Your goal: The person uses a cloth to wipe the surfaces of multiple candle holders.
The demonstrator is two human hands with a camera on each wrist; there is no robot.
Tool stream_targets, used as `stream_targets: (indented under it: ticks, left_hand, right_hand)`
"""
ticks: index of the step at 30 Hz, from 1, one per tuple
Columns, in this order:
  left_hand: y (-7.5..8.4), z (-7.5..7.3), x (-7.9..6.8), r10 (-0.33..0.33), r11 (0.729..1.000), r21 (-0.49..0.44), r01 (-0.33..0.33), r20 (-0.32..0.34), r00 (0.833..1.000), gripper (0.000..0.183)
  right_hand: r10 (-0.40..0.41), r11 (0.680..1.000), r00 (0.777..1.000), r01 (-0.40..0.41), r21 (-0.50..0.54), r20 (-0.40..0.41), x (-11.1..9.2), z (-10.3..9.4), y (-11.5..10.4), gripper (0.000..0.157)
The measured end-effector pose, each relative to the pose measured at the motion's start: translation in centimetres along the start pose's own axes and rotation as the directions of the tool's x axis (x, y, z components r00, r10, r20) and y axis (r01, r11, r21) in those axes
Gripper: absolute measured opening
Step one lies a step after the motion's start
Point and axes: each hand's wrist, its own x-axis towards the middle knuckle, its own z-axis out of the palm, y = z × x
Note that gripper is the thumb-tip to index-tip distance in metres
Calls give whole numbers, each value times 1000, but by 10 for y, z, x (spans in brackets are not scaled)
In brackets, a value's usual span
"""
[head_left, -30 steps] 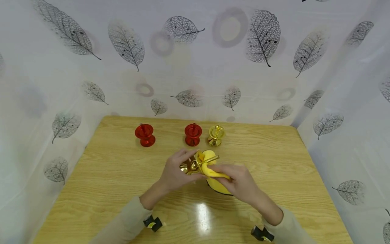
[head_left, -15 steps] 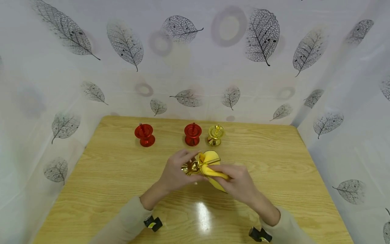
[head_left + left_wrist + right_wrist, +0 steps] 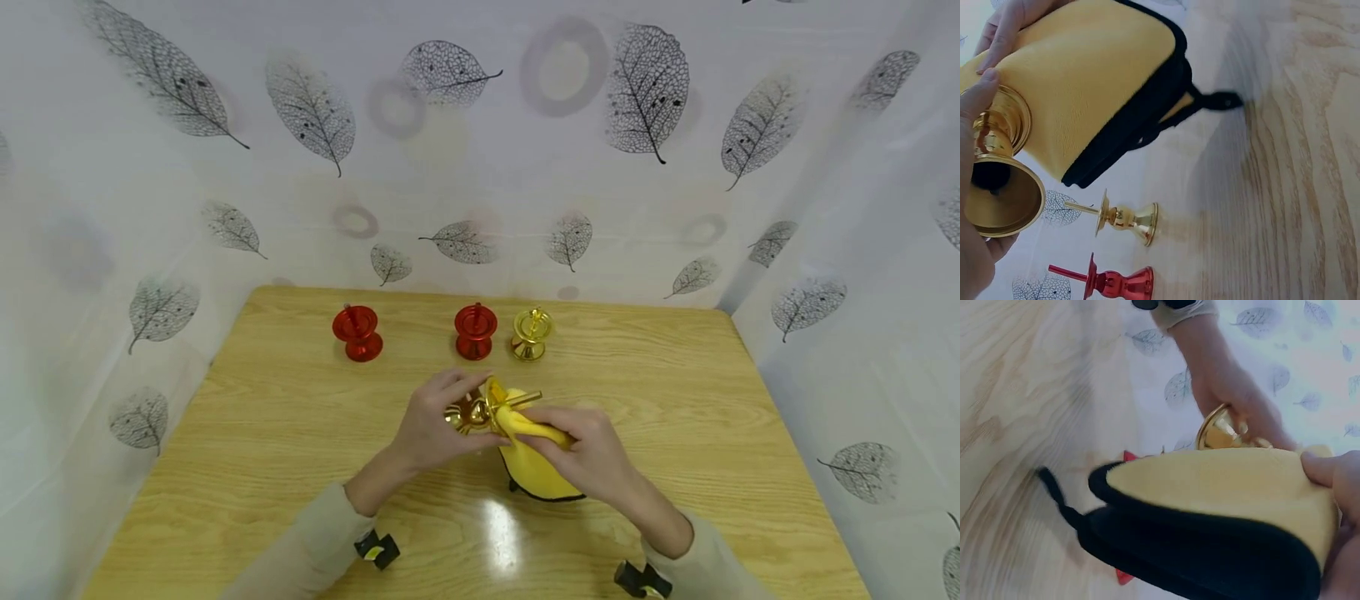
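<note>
In the head view my left hand (image 3: 427, 425) grips a shiny gold candlestick (image 3: 477, 411) over the middle of the table, tipped on its side with its dish and pin toward the right. My right hand (image 3: 588, 446) pinches a yellow cloth (image 3: 543, 477) against the dish, beside the pin. The rest of the cloth hangs below, and its dark edging and loop show in the right wrist view, where the cloth (image 3: 1210, 484) covers part of the candlestick (image 3: 1219, 432). From the left wrist, the hollow foot of the candlestick (image 3: 1007, 203) faces the camera.
Behind the hands, toward the table's back edge, stand a red candlestick (image 3: 357, 333) on the left, another red candlestick (image 3: 475, 332) and a gold candlestick (image 3: 530, 335) close together. A leaf-patterned curtain (image 3: 495, 183) surrounds the wooden table (image 3: 675, 375).
The hanging part of the cloth has swung, narrowing and then spreading lower toward the front. Both hands keep nearly the same place, and the standing candlesticks have not moved.
</note>
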Motion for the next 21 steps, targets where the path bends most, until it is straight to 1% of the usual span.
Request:
stream_targets:
  ticks: [1, 3, 6, 8, 10, 13, 15, 18, 21]
  left_hand:
    - [0, 0, 0, -10, 1000, -28, 11, 4, 1000, 81]
    - [-1, 0, -1, -28, 997, -74, 29, 11, 1000, 80]
    - [-1, -1, -3, -39, 992, -120, 40, 14, 999, 80]
    - [-1, -1, -4, -30, 990, -135, 31, 14, 999, 80]
    - [-2, -2, -5, -11, 990, -142, 13, 12, 1000, 80]
    - [-3, -1, -5, 42, 989, -139, -39, 15, 999, 80]
    - [-3, -1, -3, 95, 988, -124, -92, 14, 995, 81]
    - [-2, 0, -2, 156, 985, -83, -154, 20, 988, 82]
    - [0, 1, -1, 189, 982, -31, -188, 34, 981, 88]
  right_hand:
    - [-3, 1000, 1000, 3, 15, 2, -2, -1, 2, 31]
    - [21, 998, 1000, -22, 51, 6, -5, -2, 5, 31]
    - [113, 986, 993, -115, 123, 22, -8, -6, 10, 27]
    - [196, 964, 980, -201, 173, 43, -9, -10, 13, 24]
    - [273, 938, 959, -282, 203, 69, -9, -15, 18, 22]
    - [348, 900, 932, -363, 241, 102, -8, -23, 26, 22]
    - [357, 890, 926, -376, 258, 121, -5, -28, 30, 22]
    - [340, 880, 927, -372, 295, 157, 2, -33, 32, 23]
    - [324, 867, 924, -376, 327, 205, 10, -37, 31, 23]
